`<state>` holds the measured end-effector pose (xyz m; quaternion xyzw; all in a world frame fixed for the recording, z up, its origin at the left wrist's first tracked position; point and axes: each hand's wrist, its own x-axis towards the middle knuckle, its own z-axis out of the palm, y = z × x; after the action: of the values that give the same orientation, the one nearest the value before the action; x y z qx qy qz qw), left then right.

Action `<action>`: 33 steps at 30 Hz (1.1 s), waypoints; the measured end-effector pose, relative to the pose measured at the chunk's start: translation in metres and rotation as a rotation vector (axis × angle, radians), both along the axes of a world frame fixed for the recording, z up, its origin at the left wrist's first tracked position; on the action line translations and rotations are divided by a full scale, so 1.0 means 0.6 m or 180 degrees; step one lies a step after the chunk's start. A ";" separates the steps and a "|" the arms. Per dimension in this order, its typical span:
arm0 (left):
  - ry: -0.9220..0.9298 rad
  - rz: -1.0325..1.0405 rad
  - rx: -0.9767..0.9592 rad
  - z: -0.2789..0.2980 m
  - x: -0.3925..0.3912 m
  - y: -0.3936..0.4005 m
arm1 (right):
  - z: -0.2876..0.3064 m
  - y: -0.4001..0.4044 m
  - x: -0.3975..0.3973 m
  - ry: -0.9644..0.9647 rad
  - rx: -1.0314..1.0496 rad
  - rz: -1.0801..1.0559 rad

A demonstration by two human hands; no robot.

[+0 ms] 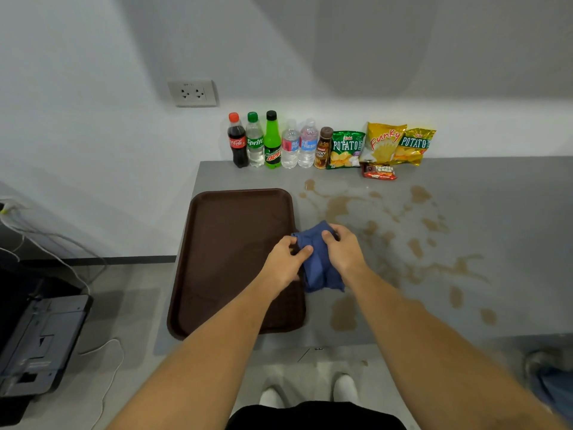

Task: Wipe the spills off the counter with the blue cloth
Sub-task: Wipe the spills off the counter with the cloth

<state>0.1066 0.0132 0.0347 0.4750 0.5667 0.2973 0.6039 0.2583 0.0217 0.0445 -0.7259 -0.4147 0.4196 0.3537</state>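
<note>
A bunched blue cloth [319,265] hangs between both hands, just above the right edge of the brown tray. My left hand [283,262] pinches its left side and my right hand [342,246] grips its upper right part. Brown spills [415,246] are spread in blotches and streaks over the grey counter [511,228], from behind the cloth to the right and towards the front edge. One large blotch [342,316] lies below the cloth near the front edge.
An empty brown tray [229,259] lies on the counter's left part. Along the back wall stand several drink bottles [273,141], chip bags [381,144] and a small red snack pack [379,172]. To the left the counter ends; a machine [40,342] and cables sit on the floor.
</note>
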 end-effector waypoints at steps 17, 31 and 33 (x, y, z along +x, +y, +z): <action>0.1378 0.0342 0.0158 -0.082 -0.038 -0.015 | -0.122 -0.102 0.093 -0.0973 -0.0603 0.0755; 0.2133 0.0285 0.0325 -0.070 0.001 0.007 | -0.154 -0.132 0.095 -0.3029 0.0474 0.2126; 0.2146 0.0315 0.0286 -0.071 0.005 0.011 | -0.174 -0.145 0.092 -0.2899 0.0574 0.2223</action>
<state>0.1095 0.0196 -0.0079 0.5446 0.7431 0.1772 0.3461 0.3137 -0.0651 -0.0598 -0.6204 -0.7740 0.1198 0.0408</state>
